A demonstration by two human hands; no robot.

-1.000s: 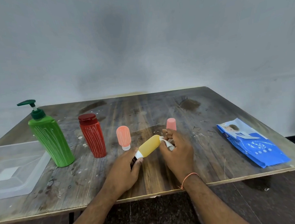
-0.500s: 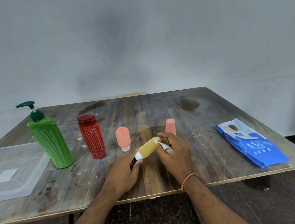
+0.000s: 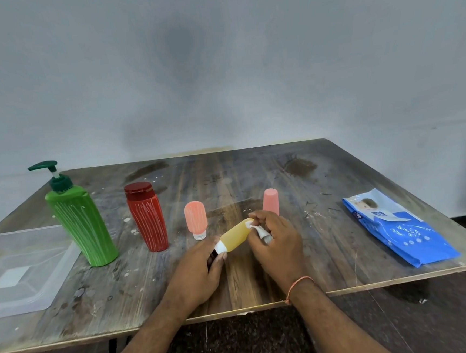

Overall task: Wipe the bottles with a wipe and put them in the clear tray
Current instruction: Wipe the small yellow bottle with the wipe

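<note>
My left hand [image 3: 199, 275] grips the cap end of a small yellow bottle [image 3: 235, 235], held tilted just above the table's middle. My right hand [image 3: 277, 245] pinches a white wipe [image 3: 259, 230] against the bottle's upper end. A green pump bottle [image 3: 80, 217], a red bottle [image 3: 146, 216] and a small orange bottle [image 3: 195, 217] stand in a row to the left. A small pink bottle [image 3: 270, 201] stands just behind my right hand. The clear tray [image 3: 17, 274] lies at the table's left edge and holds nothing.
A blue pack of wipes [image 3: 397, 226] lies near the right edge of the worn wooden table [image 3: 310, 175]. A grey wall rises behind the table. Dark floor shows below the front edge.
My right hand has slid the wipe slightly along the yellow bottle's upper end. The bottle stays held in about the same place and tilt.
</note>
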